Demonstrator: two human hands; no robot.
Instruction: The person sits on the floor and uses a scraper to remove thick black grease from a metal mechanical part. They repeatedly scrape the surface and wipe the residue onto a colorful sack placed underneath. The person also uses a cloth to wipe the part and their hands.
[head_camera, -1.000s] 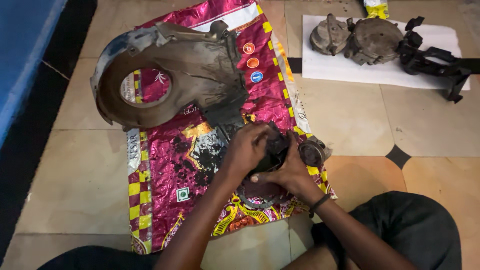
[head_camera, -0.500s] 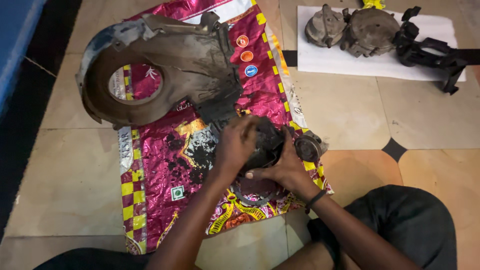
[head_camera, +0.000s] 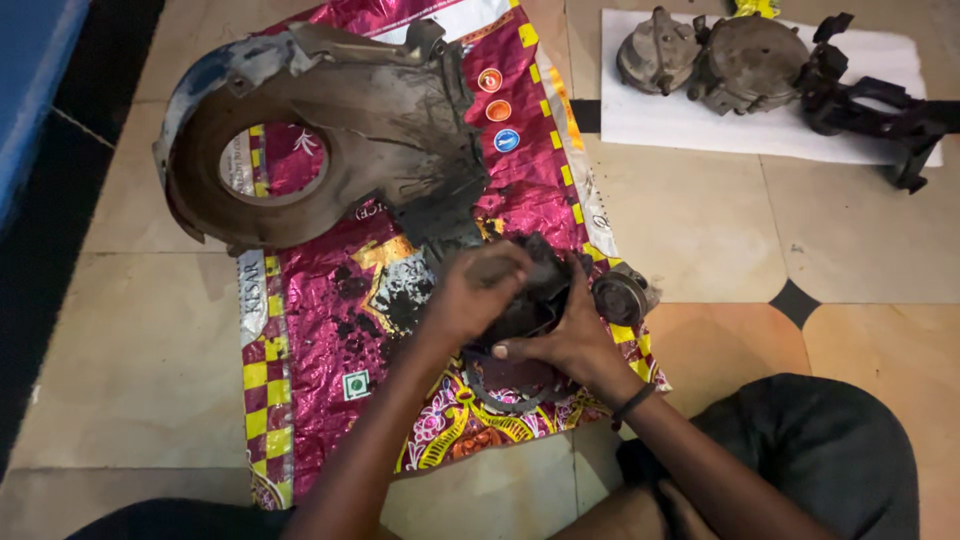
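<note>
Both hands sit slightly lower over the foil sack (head_camera: 320, 400) than half a second ago, still clutching the black greasy part (head_camera: 535, 290). Left hand (head_camera: 475, 290) curls over its top, fingers clamped; right hand (head_camera: 565, 345) cups it from below, fingers closed around it. On the sack lie a large grimy cover (head_camera: 370, 130) and a small round part (head_camera: 622, 298).
</note>
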